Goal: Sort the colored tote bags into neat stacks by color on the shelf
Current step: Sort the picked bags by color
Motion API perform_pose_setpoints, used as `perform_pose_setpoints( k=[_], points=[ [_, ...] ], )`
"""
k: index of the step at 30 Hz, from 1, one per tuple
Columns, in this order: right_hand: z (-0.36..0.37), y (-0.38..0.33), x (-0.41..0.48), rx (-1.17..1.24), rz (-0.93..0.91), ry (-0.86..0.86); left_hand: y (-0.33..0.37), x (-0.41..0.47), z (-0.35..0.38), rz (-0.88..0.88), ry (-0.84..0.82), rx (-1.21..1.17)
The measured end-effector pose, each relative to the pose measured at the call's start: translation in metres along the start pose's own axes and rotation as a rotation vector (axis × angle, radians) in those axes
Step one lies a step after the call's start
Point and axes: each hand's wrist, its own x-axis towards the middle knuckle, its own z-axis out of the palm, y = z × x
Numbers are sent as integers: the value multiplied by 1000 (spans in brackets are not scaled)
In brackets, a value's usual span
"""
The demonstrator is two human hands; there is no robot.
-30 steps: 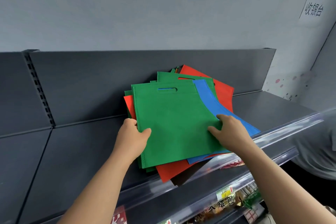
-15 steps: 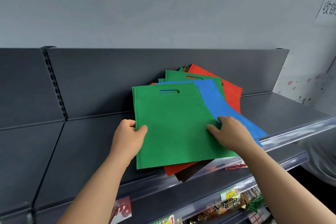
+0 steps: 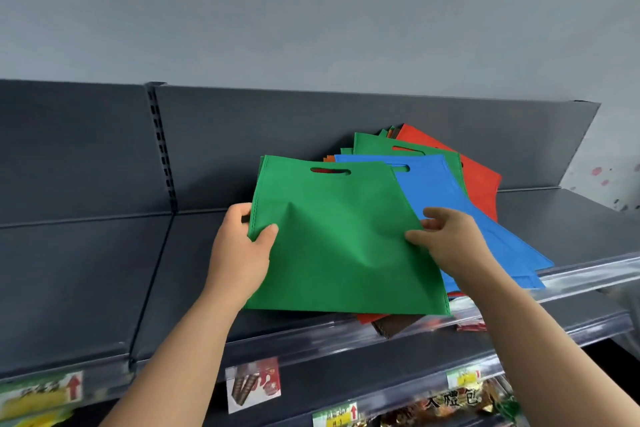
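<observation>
A green tote bag with a cut-out handle lies on top of a loose pile on the dark grey shelf. My left hand grips its left edge, thumb on top. My right hand pinches its right edge. Under it lies a blue bag, then another green bag and a red bag towards the back panel. Red and brown bag corners stick out at the pile's front.
The shelf's back panel rises behind the pile, with a slotted upright to the left. A clear plastic rail runs along the front edge. Price labels and packaged goods sit on the shelf below.
The top green bag has shifted left off the pile, uncovering more of the blue bag and its handle. My right hand has gone from pressing flat to pinching the edge. The camera has turned left.
</observation>
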Motion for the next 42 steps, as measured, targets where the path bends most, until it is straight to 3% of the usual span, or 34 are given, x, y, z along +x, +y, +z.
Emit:
perform_pose_setpoints(
  k=[11,21,25,42],
  points=[
    [120,-66,-49,-151,-187,-79,-40,0,-144,-134,20,123],
    [273,-140,-124,-126,-204,-187,-96,-4,-324,-185,159,233],
    [324,-168,-156,-135,-239,-252,-116,-5,-383,-252,109,311],
    [488,-233,-204,-182,-377,-541,-186,15,-532,-422,335,522]
  ],
)
